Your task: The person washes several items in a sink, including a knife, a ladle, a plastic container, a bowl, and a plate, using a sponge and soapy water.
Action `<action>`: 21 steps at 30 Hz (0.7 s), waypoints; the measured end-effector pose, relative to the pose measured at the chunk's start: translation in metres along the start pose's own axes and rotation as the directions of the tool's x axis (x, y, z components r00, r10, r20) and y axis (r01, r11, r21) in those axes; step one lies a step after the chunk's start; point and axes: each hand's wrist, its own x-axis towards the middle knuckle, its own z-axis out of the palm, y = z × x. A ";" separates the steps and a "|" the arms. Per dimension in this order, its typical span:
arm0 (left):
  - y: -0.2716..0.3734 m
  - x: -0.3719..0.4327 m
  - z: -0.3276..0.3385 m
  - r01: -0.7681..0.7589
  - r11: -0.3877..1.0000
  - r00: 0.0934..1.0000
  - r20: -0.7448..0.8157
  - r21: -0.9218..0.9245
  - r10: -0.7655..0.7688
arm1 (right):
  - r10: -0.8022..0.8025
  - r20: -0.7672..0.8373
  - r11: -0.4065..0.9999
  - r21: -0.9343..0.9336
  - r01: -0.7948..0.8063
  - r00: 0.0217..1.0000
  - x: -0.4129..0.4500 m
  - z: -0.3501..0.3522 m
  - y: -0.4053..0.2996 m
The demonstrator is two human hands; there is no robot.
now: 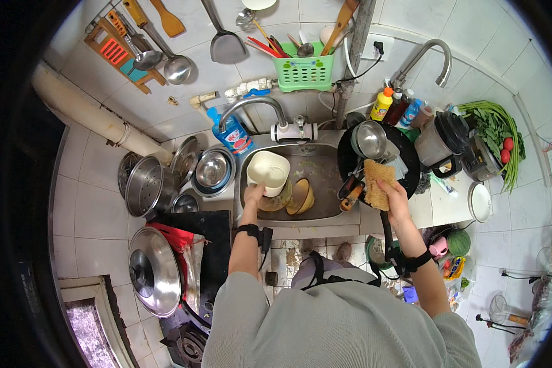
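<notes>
My left hand (255, 194) grips the near rim of a cream plastic container (267, 170) over the left part of the metal sink (322, 214). In my right hand (396, 198) is a tan loofah-like scrubbing pad (378, 185), held over the near edge of a black wok (407, 156). A yellowish bowl (301, 198) lies tilted in the sink, beside another round dish (276, 202) partly hidden under the container. The wok holds a metal bowl (371, 139) and utensils, among them a wooden-handled one (352, 198) reaching over the sink's right edge.
A curved faucet (253, 102) arches above the sink. Left of it stand a blue detergent bottle (233, 133), stacked metal bowls (211, 169) and a steamer pot (148, 186). On the right are bottles, a blender jug (440, 138) and green vegetables (492, 124). A large lid (156, 271) lies at lower left.
</notes>
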 end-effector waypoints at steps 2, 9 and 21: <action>0.027 -0.011 0.002 -0.256 0.912 0.937 -0.149 0.320 0.315 | -0.007 -0.033 1.000 -0.012 0.007 0.999 -0.003 -0.011 0.002; 0.116 -0.031 0.053 -0.743 0.256 0.473 0.215 0.618 0.854 | -0.023 -0.146 0.996 0.077 0.035 0.989 -0.015 -0.014 0.007; 0.096 0.014 0.140 -0.614 -0.094 0.387 0.402 0.784 0.830 | 0.039 -0.282 0.999 0.044 -0.028 0.958 -0.045 -0.028 0.008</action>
